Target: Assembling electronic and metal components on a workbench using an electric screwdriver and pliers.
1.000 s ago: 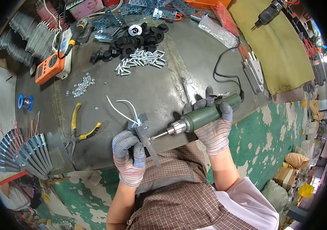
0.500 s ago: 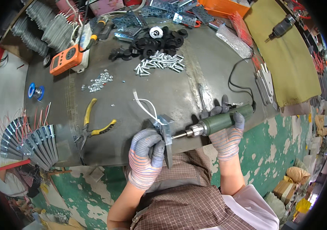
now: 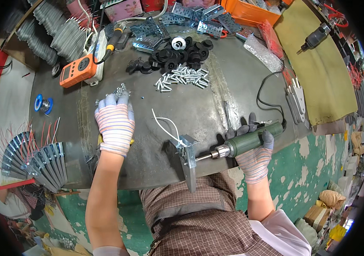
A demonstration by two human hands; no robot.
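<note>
My right hand (image 3: 253, 149), in a striped work glove, grips a green electric screwdriver (image 3: 250, 140). Its bit touches a grey metal bracket (image 3: 188, 160) with white wires (image 3: 167, 126) that hangs over the table's near edge. My left hand (image 3: 114, 121), gloved too, reaches over the dark metal table (image 3: 199, 106); its fingertips are at a small heap of silver nuts (image 3: 120, 90). Whether it pinches one is hidden. Yellow-handled pliers lie under that hand.
A pile of silver screws (image 3: 182, 77) and black plastic knobs (image 3: 177, 53) lie farther back. An orange meter (image 3: 78, 71) and blue solder spool (image 3: 43, 103) stand at the left. Finished finned metal parts (image 3: 32, 160) are stacked at the left edge. A second driver (image 3: 316, 37) lies on a yellow cloth at the right.
My left hand let go of the bracket and moved up and left to the heap of nuts. The right hand still holds the screwdriver against the bracket.
</note>
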